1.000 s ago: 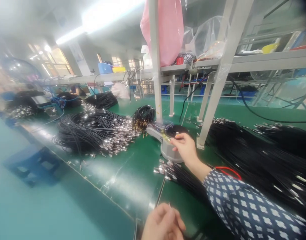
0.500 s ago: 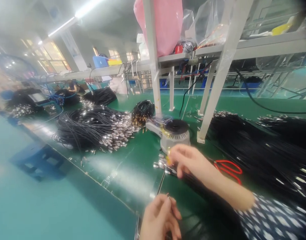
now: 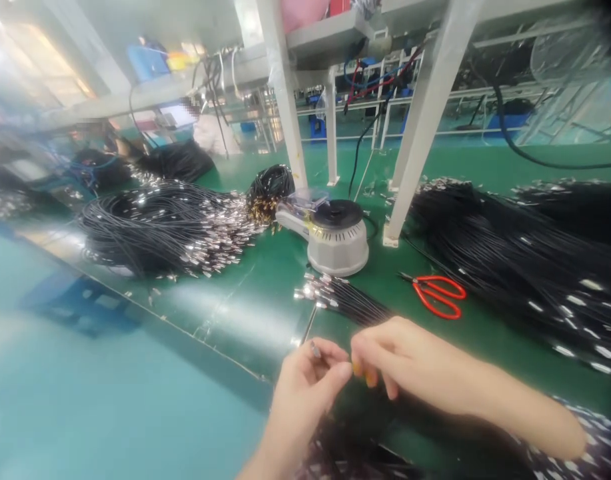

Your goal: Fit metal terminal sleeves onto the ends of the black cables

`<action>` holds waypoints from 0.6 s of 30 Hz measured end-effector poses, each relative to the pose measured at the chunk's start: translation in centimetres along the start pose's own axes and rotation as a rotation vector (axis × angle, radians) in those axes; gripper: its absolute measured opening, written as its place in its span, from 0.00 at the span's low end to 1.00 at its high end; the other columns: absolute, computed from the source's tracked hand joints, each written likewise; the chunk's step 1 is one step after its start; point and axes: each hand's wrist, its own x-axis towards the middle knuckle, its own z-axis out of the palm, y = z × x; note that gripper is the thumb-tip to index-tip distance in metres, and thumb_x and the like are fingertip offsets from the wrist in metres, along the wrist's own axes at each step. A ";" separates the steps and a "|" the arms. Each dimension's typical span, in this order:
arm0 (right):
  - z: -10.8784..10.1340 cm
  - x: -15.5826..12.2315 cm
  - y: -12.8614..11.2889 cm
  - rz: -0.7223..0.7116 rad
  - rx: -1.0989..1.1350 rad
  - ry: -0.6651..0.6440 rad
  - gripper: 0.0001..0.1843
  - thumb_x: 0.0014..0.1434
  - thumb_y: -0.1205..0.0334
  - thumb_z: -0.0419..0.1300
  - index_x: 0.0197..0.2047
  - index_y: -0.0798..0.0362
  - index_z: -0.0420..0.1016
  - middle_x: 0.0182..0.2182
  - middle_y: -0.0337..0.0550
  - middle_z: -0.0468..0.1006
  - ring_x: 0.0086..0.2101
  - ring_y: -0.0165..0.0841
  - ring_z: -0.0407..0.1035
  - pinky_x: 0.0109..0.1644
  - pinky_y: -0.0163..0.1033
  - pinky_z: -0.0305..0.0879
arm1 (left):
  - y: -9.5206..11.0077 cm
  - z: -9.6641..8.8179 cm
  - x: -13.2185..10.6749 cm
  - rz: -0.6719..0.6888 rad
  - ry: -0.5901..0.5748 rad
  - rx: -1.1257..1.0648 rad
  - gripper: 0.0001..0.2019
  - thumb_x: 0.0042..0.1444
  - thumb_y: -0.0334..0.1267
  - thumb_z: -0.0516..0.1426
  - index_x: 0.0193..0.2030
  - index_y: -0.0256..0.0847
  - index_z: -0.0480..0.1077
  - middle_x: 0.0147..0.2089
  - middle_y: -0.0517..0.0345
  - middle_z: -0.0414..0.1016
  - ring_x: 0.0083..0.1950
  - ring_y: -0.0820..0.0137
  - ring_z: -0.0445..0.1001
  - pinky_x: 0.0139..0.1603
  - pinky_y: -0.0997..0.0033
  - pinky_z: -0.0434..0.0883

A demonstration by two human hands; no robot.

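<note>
My left hand (image 3: 310,387) is closed in a pinch around a thin cable, whose small metal connector (image 3: 315,349) pokes out by the index finger. Beside it, fingertips almost meeting, my right hand (image 3: 405,357) is closed on a small yellow piece of tape (image 3: 358,369), partly hidden by the fingers. Beyond both hands lies a bundle of black cables (image 3: 358,303) with silver connectors toward the left. Behind that bundle stands a round white tape dispenser (image 3: 338,250) with a black top.
Red-handled scissors (image 3: 441,297) lie on the green tabletop (image 3: 255,313) to the right. Large heaps of black cables rest at right (image 3: 510,247) and a coiled heap (image 3: 135,227) at left. White shelf posts (image 3: 422,127) rise from the table. A blue stool (image 3: 80,303) stands below its edge.
My right hand has moved from beside the tape dispenser down to my left hand, carrying the yellow tape. My left hand has risen slightly. The view has tilted downward.
</note>
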 end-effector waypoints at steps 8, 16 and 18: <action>1.1 0.2 1.9 0.053 0.023 0.262 0.23 0.67 0.44 0.47 0.36 0.51 0.75 0.23 0.36 0.74 0.20 0.29 0.69 0.27 0.33 0.61 | 0.1 0.6 -0.4 -0.044 0.105 -0.082 0.13 0.50 0.43 0.65 0.29 0.37 0.69 0.14 0.71 0.57 0.16 0.83 0.51 0.19 0.80 0.48; 4.0 0.3 2.1 0.042 0.322 0.417 0.10 0.54 0.54 0.65 0.34 0.52 0.76 0.37 0.39 0.77 0.21 0.25 0.69 0.27 0.33 0.65 | 0.5 1.1 -0.1 -0.047 0.136 -0.158 0.14 0.48 0.43 0.67 0.28 0.36 0.69 0.16 0.71 0.58 0.16 0.83 0.52 0.17 0.81 0.48; 4.1 0.6 2.1 -0.005 0.394 0.426 0.10 0.53 0.56 0.65 0.28 0.54 0.76 0.43 0.41 0.75 0.21 0.22 0.68 0.27 0.32 0.66 | 0.6 1.2 -0.2 -0.038 0.138 -0.170 0.13 0.49 0.42 0.66 0.31 0.36 0.69 0.16 0.70 0.60 0.16 0.83 0.54 0.17 0.82 0.50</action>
